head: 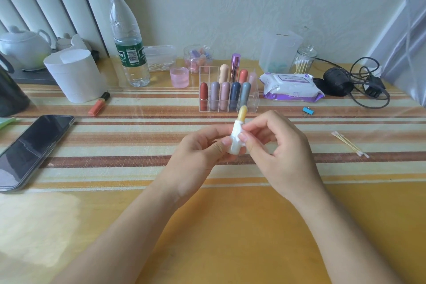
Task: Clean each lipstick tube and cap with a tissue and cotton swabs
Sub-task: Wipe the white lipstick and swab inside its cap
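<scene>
While the left hand (200,154) curls its fingers (217,148) round the base of a white plastic lipstick tube (237,127) with a pale yellow stick raised from its top, the right hand (276,145) pinches the tube's middle between thumb and forefinger, through what looks like thin white tissue (235,137). Both hold it upright above the striped tabletop (138,145), near the middle. Beyond it stands a clear acrylic organiser (253,102) of capped lipsticks; yellow-stemmed cotton swabs (350,144) lie to the right.
</scene>
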